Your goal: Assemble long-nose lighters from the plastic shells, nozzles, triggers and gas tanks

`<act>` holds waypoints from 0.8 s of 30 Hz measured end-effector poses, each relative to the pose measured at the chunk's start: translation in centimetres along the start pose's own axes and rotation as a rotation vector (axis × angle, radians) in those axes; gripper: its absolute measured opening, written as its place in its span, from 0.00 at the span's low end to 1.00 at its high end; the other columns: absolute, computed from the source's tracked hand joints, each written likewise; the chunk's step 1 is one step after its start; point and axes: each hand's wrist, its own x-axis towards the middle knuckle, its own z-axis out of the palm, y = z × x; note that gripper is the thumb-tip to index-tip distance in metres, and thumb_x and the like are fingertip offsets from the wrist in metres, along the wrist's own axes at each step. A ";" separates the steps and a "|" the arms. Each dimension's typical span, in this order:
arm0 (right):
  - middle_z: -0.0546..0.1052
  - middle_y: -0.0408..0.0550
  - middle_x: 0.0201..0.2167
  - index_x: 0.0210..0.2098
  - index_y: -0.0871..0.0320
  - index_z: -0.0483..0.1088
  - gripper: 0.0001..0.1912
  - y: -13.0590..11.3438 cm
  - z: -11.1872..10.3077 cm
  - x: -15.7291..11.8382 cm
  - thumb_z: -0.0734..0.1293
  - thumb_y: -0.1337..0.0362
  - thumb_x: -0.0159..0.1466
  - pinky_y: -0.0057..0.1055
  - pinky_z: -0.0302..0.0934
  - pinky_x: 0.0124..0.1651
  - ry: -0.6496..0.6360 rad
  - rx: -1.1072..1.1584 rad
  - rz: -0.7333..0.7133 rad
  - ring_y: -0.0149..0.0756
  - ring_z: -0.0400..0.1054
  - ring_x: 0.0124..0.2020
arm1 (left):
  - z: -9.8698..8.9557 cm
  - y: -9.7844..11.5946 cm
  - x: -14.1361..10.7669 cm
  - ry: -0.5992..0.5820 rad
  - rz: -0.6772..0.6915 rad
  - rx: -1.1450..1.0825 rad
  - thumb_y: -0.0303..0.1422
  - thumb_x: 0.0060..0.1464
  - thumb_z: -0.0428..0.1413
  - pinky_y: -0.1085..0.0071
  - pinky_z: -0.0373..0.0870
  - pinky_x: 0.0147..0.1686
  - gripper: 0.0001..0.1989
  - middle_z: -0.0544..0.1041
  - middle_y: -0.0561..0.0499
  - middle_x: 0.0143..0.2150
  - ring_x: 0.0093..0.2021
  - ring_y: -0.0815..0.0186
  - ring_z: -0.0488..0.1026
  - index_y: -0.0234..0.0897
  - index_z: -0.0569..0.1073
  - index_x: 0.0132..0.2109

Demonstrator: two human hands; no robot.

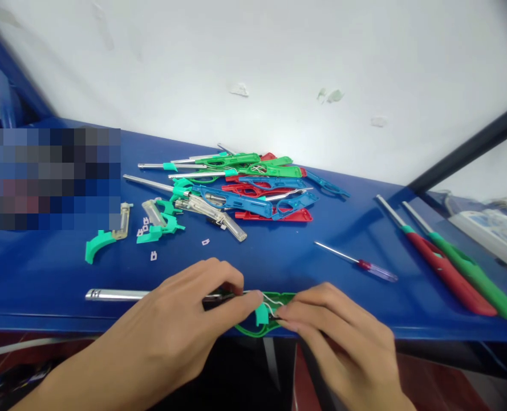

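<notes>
At the front edge of the blue table lies an opened stick lighter, its green half casing point(285, 298) facing up with a metal tube point(116, 295) to the left. My left hand point(185, 314) is closed over its middle, thumb by the teal trigger point(262, 314) and index finger curled over a dark part. A thin white wire point(272, 299) loops across the casing. My right hand point(343, 337) pinches at the wire's end inside the casing, with its fingertips pressed together. Whatever else sits under those fingertips is hidden.
Behind my hands is a pile of red, green and blue casing halves point(253, 197) with metal tubes. Teal triggers point(99, 245), clear fuel tanks point(231, 225) and small pink clips point(153, 256) lie leftward. A screwdriver point(375, 270) and assembled red point(450, 271) and green point(479, 268) lighters lie right.
</notes>
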 end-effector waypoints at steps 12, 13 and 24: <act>0.85 0.43 0.38 0.44 0.58 0.82 0.07 -0.4 0.0 0.1 0.70 0.72 0.75 0.22 0.75 0.43 0.007 0.049 0.071 0.28 0.79 0.36 | -0.2 0.5 0.1 -0.015 0.019 -0.095 0.24 0.75 0.53 0.61 0.76 0.44 0.12 0.77 0.47 0.47 0.43 0.60 0.74 0.37 0.77 0.58; 0.85 0.43 0.38 0.44 0.58 0.82 0.07 -0.4 0.0 0.2 0.70 0.72 0.75 0.22 0.75 0.43 0.008 0.049 0.068 0.28 0.79 0.36 | -0.1 0.5 0.1 -0.010 0.024 -0.083 0.25 0.76 0.53 0.61 0.76 0.45 0.11 0.77 0.47 0.47 0.43 0.60 0.74 0.37 0.77 0.58; 0.85 0.43 0.38 0.43 0.58 0.82 0.07 -0.3 -0.1 0.3 0.70 0.69 0.77 0.22 0.74 0.45 -0.018 0.034 0.043 0.28 0.79 0.36 | 0.4 0.6 0.7 0.032 0.009 -0.031 0.29 0.80 0.50 0.64 0.68 0.33 0.14 0.76 0.52 0.38 0.35 0.63 0.71 0.41 0.80 0.48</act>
